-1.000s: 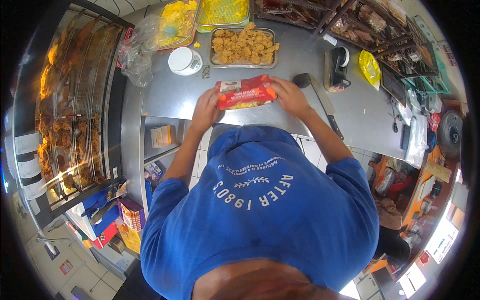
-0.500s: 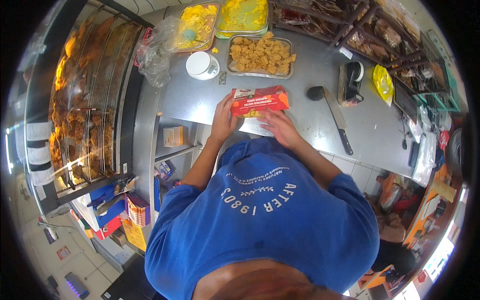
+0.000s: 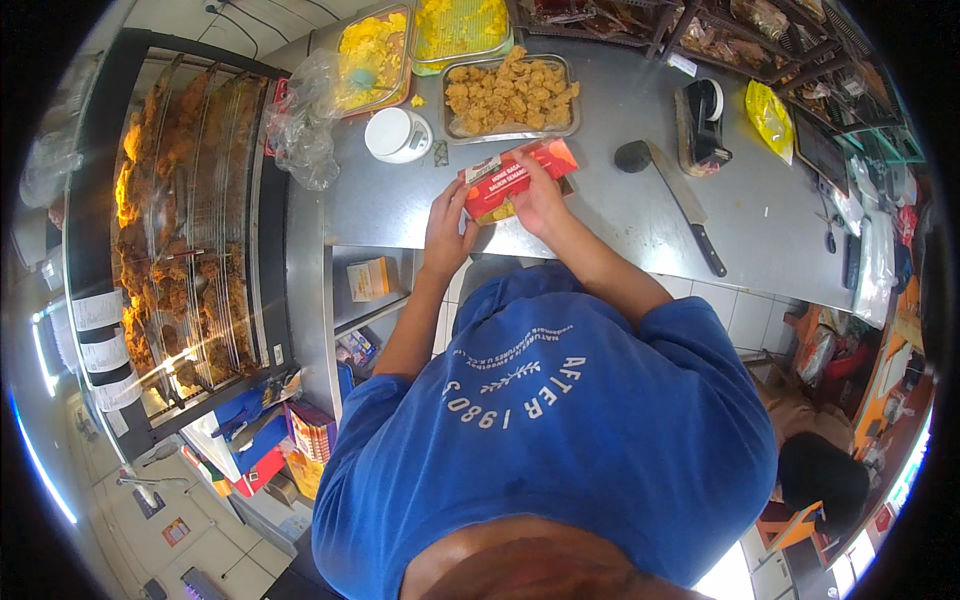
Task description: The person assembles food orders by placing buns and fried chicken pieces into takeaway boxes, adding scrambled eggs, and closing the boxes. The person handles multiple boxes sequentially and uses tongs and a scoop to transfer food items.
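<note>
A red cardboard food box [image 3: 492, 180] rests near the front edge of the steel table, its lid side tilted up to the right. Yellow food [image 3: 497, 212] shows in the gap along its near side. My left hand [image 3: 447, 232] grips the box's left end, with fingers along that edge. Laid over the lid, my right hand [image 3: 541, 204] has its fingers on top and its thumb by the near opening. Just beyond the box is a metal tray [image 3: 572, 125] of fried battered pieces [image 3: 510, 95].
A white kitchen scale [image 3: 393, 134] and crumpled clear plastic [image 3: 305, 120] stand back left, near trays of yellow food [image 3: 462, 28]. A large knife [image 3: 682, 190], a tape dispenser [image 3: 703, 130] and a yellow packet [image 3: 768, 122] lie right. A lit food cabinet [image 3: 185, 230] flanks the left.
My right hand has moved from the box's near side up onto its lid. The box has turned, its right end rising away from me. The whole view has shifted slightly.
</note>
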Demonstrator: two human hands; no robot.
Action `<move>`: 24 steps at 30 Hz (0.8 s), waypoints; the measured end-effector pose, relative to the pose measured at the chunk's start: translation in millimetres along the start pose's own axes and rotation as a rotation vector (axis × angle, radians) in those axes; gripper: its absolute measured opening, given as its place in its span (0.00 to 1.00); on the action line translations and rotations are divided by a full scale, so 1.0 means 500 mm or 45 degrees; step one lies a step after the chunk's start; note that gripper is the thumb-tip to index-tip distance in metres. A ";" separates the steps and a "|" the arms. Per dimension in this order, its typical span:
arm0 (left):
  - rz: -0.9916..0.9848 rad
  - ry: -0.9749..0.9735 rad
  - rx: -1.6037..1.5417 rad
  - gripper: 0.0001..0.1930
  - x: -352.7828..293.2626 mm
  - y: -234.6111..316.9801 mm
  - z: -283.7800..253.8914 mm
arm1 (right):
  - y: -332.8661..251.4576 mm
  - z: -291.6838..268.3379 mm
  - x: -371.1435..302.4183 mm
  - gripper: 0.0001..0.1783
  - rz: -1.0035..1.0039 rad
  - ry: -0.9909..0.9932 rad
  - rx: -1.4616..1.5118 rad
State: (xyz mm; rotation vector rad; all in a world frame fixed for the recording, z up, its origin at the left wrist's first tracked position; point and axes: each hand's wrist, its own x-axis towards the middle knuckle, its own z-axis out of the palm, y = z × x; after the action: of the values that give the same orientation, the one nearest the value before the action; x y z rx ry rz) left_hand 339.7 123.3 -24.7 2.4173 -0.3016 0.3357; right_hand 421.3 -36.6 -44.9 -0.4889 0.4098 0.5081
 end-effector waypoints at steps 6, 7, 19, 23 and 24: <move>-0.017 0.001 0.019 0.30 -0.004 -0.013 0.003 | -0.028 -0.016 -0.026 0.13 -0.079 -0.052 0.200; -0.010 -0.010 0.019 0.30 -0.005 -0.014 0.001 | -0.045 -0.021 -0.041 0.14 -0.112 -0.035 0.264; 0.030 -0.016 0.236 0.30 -0.073 -0.044 0.036 | -0.205 -0.119 -0.069 0.37 0.307 0.235 -1.587; -0.061 -0.089 0.110 0.28 -0.097 -0.006 0.036 | -0.188 -0.155 -0.080 0.34 -0.204 0.191 -2.215; -0.100 -0.090 0.026 0.28 -0.112 -0.010 0.045 | -0.168 -0.187 -0.067 0.32 -0.345 0.144 -2.151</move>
State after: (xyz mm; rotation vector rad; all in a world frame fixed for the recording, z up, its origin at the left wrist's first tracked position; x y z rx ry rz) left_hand 292.0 119.7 -62.2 2.4573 -0.2346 0.2191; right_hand 417.3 -162.6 -75.7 -2.1713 -0.0895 0.4679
